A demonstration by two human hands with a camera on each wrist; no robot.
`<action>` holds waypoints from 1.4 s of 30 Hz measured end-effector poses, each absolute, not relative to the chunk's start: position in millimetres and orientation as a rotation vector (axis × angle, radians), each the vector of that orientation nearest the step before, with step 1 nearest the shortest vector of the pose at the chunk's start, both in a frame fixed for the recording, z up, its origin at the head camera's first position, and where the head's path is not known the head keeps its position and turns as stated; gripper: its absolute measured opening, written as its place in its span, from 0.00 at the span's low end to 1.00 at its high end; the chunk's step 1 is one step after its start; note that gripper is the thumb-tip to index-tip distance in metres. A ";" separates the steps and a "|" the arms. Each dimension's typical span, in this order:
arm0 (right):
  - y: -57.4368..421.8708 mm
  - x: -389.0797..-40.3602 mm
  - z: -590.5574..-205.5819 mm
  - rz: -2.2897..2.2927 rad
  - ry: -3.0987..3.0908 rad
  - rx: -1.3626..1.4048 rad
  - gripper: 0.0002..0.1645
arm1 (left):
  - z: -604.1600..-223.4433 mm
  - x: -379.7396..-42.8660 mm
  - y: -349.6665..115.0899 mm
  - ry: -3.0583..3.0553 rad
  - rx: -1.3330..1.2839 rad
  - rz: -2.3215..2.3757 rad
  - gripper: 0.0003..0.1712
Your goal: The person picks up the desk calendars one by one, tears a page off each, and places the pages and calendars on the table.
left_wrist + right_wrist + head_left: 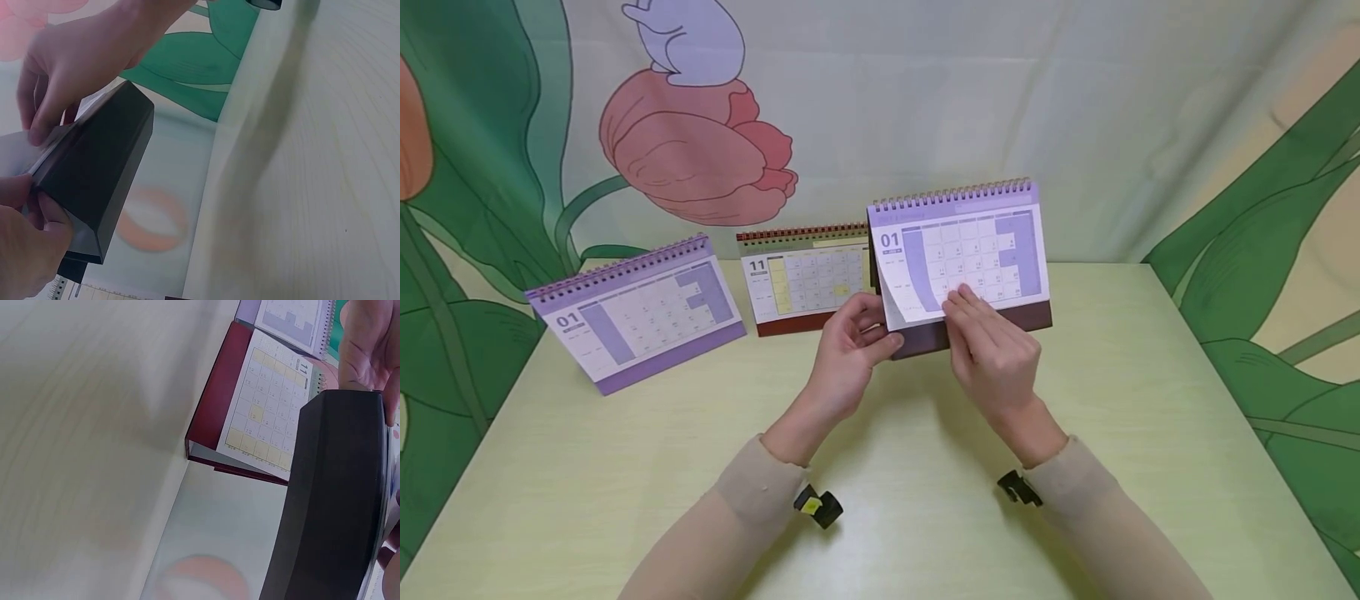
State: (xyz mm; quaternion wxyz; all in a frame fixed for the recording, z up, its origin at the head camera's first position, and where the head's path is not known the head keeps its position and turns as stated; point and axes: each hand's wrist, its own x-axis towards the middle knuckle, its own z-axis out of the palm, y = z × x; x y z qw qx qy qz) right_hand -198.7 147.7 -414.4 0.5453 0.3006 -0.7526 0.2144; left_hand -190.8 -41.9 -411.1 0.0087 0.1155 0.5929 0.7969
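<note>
A desk calendar with a dark base (pixel 1028 316) is held up off the table, its page (pixel 973 242) showing 01 under a spiral binding. My left hand (pixel 844 358) grips its lower left corner, thumb in front. The right hand (pixel 996 357) pinches the page's lower edge, fingers lying over the print. Beside the left hand the page's lower left part bows away from the base. In the left wrist view, the right hand (pixel 81 59) has thumb and fingers at the page edge above the black base (pixel 103 150). Most of the right hand is hidden in its own wrist view.
A red-based calendar (pixel 805 322) showing 11 stands behind the left hand, partly covered by the held one. Farther left stands a purple calendar (pixel 651 367) showing 01. A printed curtain (pixel 925 108) hangs behind the pale table (pixel 895 542).
</note>
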 end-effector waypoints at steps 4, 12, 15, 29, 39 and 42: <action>147.2 -197.8 -412.8 0.547 -1.791 0.705 0.07 | -410.9 -191.0 -42.5 1.849 0.337 2.498 0.19; 144.5 -195.1 -408.4 0.766 -1.828 0.629 0.04 | -411.8 -190.9 -43.4 1.889 0.320 2.506 0.20; 144.2 -193.7 -406.1 0.849 -1.832 0.611 0.04 | -414.2 -192.2 -43.6 1.971 0.345 2.480 0.18; 147.9 -179.6 -388.9 1.108 -1.924 0.549 0.03 | -418.4 -193.2 -48.8 2.333 0.359 2.320 0.15; 167.2 -179.9 -354.5 1.629 -2.126 0.300 0.06 | -422.3 -193.3 -62.7 2.440 0.289 2.225 0.14; 174.4 -181.3 -347.4 1.802 -2.134 0.204 0.05 | -424.7 -193.8 -67.2 2.467 0.286 2.182 0.13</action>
